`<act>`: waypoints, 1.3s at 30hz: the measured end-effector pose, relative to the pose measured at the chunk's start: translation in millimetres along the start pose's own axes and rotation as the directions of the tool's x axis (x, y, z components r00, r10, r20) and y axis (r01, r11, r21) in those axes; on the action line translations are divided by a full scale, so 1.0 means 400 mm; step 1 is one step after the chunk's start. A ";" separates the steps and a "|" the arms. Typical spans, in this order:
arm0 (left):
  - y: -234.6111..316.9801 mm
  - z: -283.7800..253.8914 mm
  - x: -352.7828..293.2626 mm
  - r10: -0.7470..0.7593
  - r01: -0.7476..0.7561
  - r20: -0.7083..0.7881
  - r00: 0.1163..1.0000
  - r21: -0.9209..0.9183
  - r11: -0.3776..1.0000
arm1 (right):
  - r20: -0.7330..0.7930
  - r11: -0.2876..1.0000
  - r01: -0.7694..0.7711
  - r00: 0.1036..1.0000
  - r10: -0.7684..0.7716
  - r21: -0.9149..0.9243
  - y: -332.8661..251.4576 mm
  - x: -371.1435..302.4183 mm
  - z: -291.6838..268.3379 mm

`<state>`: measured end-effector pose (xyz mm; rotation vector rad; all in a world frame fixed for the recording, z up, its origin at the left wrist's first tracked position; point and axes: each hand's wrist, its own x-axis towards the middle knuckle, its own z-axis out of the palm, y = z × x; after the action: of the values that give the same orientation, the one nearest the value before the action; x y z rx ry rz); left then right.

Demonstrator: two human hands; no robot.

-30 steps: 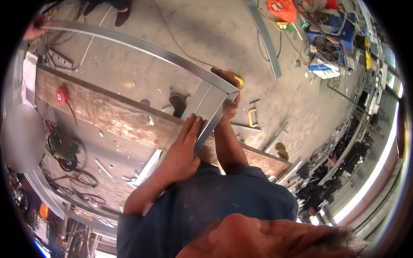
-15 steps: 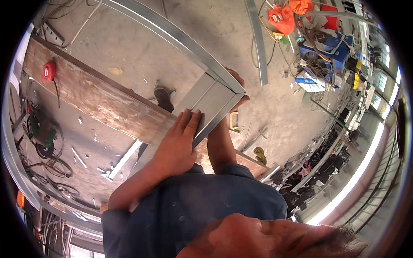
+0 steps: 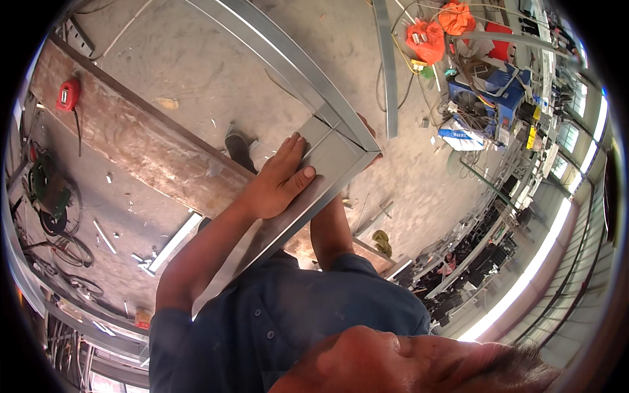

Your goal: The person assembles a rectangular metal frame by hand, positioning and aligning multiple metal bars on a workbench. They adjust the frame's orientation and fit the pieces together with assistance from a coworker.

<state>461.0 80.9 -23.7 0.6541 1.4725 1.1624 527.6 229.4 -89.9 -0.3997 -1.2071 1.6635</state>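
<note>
A grey metal frame runs from the top edge to a mitred corner in front of me, where a second, wide flat-faced length meets it and comes back toward my body. My left hand lies flat on that wide face, fingers stretched out and thumb apart. Behind the corner is my right hand. Only slivers of it show past the outer edges, and it holds the corner from beneath. The joint line and a dark gap show at the inner corner.
The frame lies across a worn wooden plank bearing a red tape measure. Offcuts, cables and a metal bar lie on the concrete floor. Orange bags and a cluttered blue box stand at right.
My left hand has slid a little farther along the wide face, its thumb now spread. The frame corner has shifted slightly right and nearer, with my right hand still behind it.
</note>
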 end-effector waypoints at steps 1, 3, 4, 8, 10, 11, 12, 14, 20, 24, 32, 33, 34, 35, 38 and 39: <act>0.000 -0.002 0.004 0.007 -0.007 0.006 1.000 0.011 1.000 | -0.003 1.000 -0.004 1.000 0.004 -0.003 0.003 0.005 0.000; -0.001 -0.005 0.007 0.013 -0.013 0.016 1.000 0.036 0.999 | -0.007 1.000 -0.001 1.000 0.001 -0.002 0.005 0.007 0.000; -0.002 -0.005 0.007 0.007 -0.008 0.022 1.000 0.035 0.999 | -0.008 1.000 -0.007 1.000 0.007 -0.009 0.004 0.002 -0.002; -0.012 -0.007 0.008 0.012 -0.013 0.022 1.000 0.049 0.999 | -0.001 0.999 -0.029 1.000 0.029 -0.028 -0.003 0.002 0.003; -0.008 -0.007 0.006 0.019 -0.019 -0.004 1.000 0.039 0.999 | 0.013 0.999 -0.042 0.999 0.042 -0.022 0.000 0.002 0.005; 0.017 -0.015 0.002 0.031 -0.031 0.025 0.999 0.031 0.999 | -0.018 0.999 -0.024 1.000 0.023 -0.047 -0.021 -0.002 0.005; 0.039 -0.019 0.000 0.034 -0.035 0.016 0.999 0.019 0.999 | -0.016 0.998 -0.026 1.000 0.025 -0.050 -0.023 0.000 0.002; 0.109 -0.032 -0.034 0.090 -0.095 0.038 0.995 0.133 0.987 | -0.009 0.998 -0.035 0.999 0.035 -0.048 -0.020 -0.002 0.000; 0.200 0.020 -0.096 0.026 0.007 -0.071 0.997 0.429 0.903 | -0.016 0.995 -0.057 0.998 0.056 -0.080 -0.027 -0.006 -0.008; 0.214 0.025 -0.089 -0.006 0.035 -0.063 0.998 0.469 0.883 | 0.002 0.985 -0.097 0.995 0.098 -0.143 -0.034 0.005 0.012; 0.248 0.030 -0.080 -0.103 0.122 -0.067 0.992 0.458 0.881 | -0.052 0.955 -0.161 0.987 0.153 -0.250 -0.094 0.020 0.052; 0.249 0.031 -0.080 -0.101 0.122 -0.071 0.992 0.453 0.883 | -0.052 0.948 -0.175 0.985 0.167 -0.264 -0.101 0.022 0.053; 0.248 0.034 -0.080 -0.099 0.122 -0.076 0.992 0.448 0.885 | -0.051 0.942 -0.189 0.982 0.182 -0.277 -0.108 0.024 0.054; 0.244 0.038 -0.080 -0.071 0.100 -0.081 0.994 0.446 0.889 | -0.051 0.936 -0.199 0.980 0.193 -0.289 -0.116 0.027 0.053; 0.211 0.049 -0.088 0.011 0.046 -0.124 0.992 0.447 0.894 | -0.012 0.867 -0.306 0.945 0.328 -0.394 -0.135 0.033 0.028; 0.202 0.053 -0.092 0.033 0.037 -0.144 0.989 0.461 0.887 | -0.023 0.854 -0.318 0.941 0.339 -0.412 -0.150 0.032 0.032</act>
<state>474.5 84.9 66.4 0.9041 1.9038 0.8702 544.1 233.5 -29.5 -0.8732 -1.6024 1.7031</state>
